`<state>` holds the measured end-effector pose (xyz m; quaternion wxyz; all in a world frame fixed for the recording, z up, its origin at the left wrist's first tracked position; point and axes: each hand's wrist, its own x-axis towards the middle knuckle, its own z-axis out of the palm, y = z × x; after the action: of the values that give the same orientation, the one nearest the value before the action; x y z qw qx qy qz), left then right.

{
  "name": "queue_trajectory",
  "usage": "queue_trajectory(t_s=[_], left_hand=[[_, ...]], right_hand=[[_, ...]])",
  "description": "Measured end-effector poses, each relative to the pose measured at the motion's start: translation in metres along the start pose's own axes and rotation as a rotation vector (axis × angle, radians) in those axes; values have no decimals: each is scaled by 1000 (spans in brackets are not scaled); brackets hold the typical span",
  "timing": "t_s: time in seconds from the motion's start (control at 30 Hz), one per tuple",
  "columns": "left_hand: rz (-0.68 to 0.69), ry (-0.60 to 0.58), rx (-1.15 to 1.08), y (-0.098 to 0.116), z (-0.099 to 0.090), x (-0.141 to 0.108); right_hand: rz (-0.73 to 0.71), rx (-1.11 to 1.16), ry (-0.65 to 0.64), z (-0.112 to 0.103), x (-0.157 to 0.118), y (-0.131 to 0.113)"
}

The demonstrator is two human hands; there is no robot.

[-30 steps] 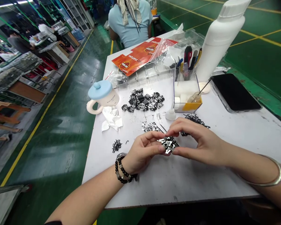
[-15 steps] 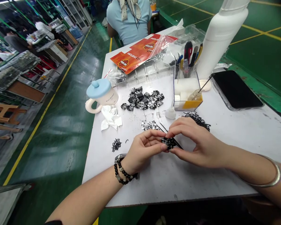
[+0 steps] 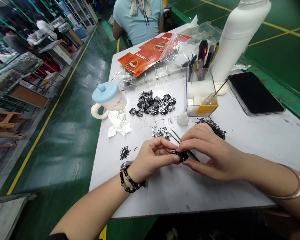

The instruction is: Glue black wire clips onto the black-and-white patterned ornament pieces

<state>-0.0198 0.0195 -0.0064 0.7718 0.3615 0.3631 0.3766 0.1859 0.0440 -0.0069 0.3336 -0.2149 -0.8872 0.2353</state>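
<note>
My left hand (image 3: 152,157) and my right hand (image 3: 210,150) meet above the table's near part. Both pinch a small tangle of black and silver pieces (image 3: 182,155). A thin metal tweezers (image 3: 192,155) runs under my right fingers, its middle hidden by them. Beyond my hands lie a small silver heap (image 3: 161,133) and a larger black-and-silver pile (image 3: 152,104). Curly black scraps (image 3: 213,128) lie just past my right fingers, and another small bunch (image 3: 125,153) lies left of my left hand.
On the white table (image 3: 202,196) stand a blue-lidded mug (image 3: 107,98), a white cloth (image 3: 118,124), a clear box with sponge (image 3: 201,96), a tool holder (image 3: 202,56), a white bottle (image 3: 240,33), a phone (image 3: 255,93) and an orange carton (image 3: 150,53). A co-worker (image 3: 137,16) sits beyond.
The bunch between my fingers looks darker and smaller than a second ago, with less silver showing. The thin tool now shows at my right fingers, and the view has tilted slightly.
</note>
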Motion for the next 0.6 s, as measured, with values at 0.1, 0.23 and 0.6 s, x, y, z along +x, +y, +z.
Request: queue_trajectory(t_s=[0.1,0.23,0.6], left_hand=[[-6,30,17,0,2,-1],[15,108,71,0,5,-2],[69,209,314,-1,8,-5]], right_hand=[[-10,-15,-7,0,0,-1],[-21,-55,5,1,0,-2],[30,9,46,-17,2,1]])
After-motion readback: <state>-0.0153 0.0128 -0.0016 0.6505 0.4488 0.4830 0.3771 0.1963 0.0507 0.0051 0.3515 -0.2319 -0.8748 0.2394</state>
